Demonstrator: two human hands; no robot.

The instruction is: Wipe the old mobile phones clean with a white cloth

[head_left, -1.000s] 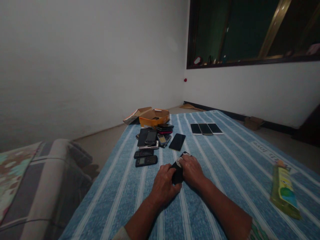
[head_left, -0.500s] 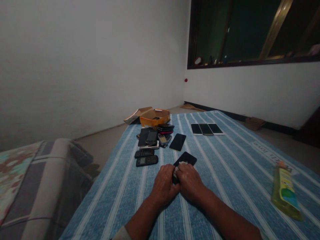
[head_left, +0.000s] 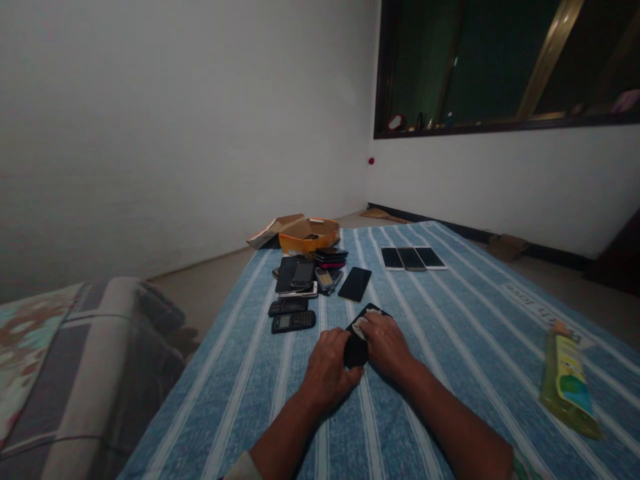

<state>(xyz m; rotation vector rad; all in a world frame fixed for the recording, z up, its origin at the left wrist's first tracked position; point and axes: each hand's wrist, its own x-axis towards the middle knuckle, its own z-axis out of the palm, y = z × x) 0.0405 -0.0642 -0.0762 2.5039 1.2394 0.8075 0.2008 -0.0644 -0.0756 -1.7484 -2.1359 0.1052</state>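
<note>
A black smartphone (head_left: pixel 357 349) lies flat on the blue striped cloth (head_left: pixel 450 320) in front of me. My left hand (head_left: pixel 327 370) grips its near end and holds it down. My right hand (head_left: pixel 384 343) presses a small white wad (head_left: pixel 359 326) onto the phone's far half, fingers closed over it. Another black smartphone (head_left: pixel 355 284) lies just beyond, apart from my hands.
A heap of phones (head_left: pixel 307 273) and two keypad phones (head_left: pixel 292 315) lie at the left; an orange box (head_left: pixel 309 233) stands behind. Three smartphones (head_left: pixel 411 258) sit in a row farther back. A yellow-green bottle (head_left: pixel 569 383) lies at the right. A cushion (head_left: pixel 85 373) is off the left edge.
My right hand with the white wad has slid away from me along the phone's screen, after coming back toward me half a second ago. My left hand keeps its hold.
</note>
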